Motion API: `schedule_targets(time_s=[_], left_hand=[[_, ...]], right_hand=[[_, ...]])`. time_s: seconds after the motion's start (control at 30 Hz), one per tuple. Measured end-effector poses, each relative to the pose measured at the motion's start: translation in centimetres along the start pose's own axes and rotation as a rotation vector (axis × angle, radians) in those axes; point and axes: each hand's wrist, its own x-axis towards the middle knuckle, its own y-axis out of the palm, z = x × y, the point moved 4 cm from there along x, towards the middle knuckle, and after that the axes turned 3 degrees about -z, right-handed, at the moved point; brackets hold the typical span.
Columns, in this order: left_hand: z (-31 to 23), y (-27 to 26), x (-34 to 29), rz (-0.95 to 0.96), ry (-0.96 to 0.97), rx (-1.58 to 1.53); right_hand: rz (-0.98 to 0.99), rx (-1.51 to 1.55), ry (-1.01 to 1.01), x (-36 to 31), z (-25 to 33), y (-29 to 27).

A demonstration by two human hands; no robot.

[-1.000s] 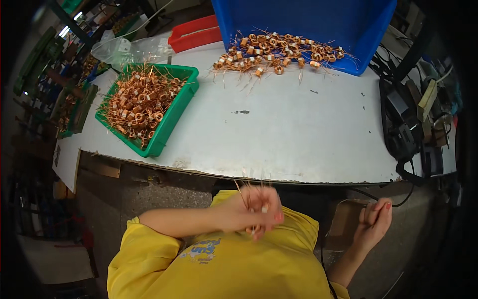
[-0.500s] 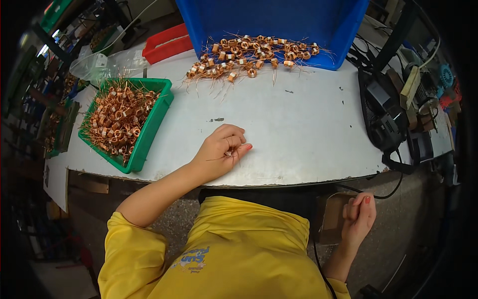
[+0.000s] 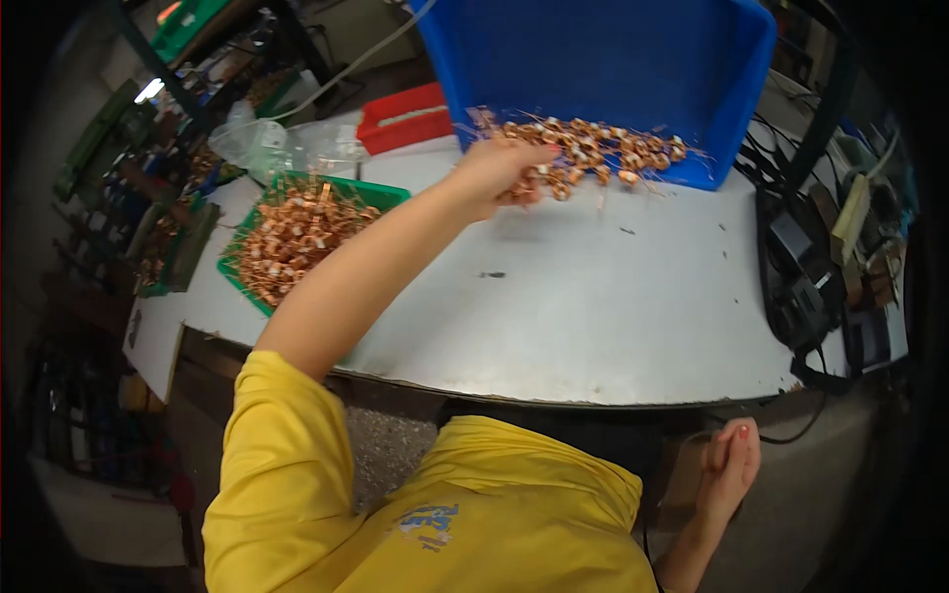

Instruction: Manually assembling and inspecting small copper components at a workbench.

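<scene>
My left hand (image 3: 502,176) reaches over the near left end of a pile of copper wire coils (image 3: 593,148). These are small rings with loose wire ends, heaped at the mouth of a tipped blue bin (image 3: 603,69). Its fingers are smeared by motion and partly over the coils, so what they hold does not show. Below the table's front edge at the right, my right hand (image 3: 732,465) is closed with fingers curled in; anything inside them is hidden. More copper coils (image 3: 297,237) fill a green tray (image 3: 384,193) at the left, partly behind my left forearm.
A red tray (image 3: 403,121) and a clear plastic bag (image 3: 287,146) lie behind the green tray. On the right of the white table (image 3: 593,316) are a black bag-like item (image 3: 791,267), cables and assorted tools. A cable hangs over the front edge.
My left hand has moved from the table's front edge forward to the coils by the blue bin. My right hand stays low and closed. The whole view has shifted a little.
</scene>
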Motion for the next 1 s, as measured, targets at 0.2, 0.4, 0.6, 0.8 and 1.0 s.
schedule_targets(time_s=[0.2,0.4,0.6,0.8,1.0], left_hand=[[-1.0,1.5,3.4,-0.060,0.799,1.477],[1.0,2.2,4.0,0.086,0.926,1.926],[2.3,2.8,4.6,0.022,0.705,1.941],[1.0,2.6,3.3,-0.041,0.803,1.904],[-4.6,0.4,-0.4,-0.104,0.616,1.119]], right_hand=[[-0.047,-0.052,0.052,-0.4,-1.1,-1.8],[0.034,-0.162,0.092,0.1,-1.7,-1.6],[0.036,-0.273,0.085,0.1,-2.0,-1.8],[0.039,-0.263,0.106,0.1,-2.0,-1.8],[0.054,-0.208,0.201,0.0,-1.4,-1.5]])
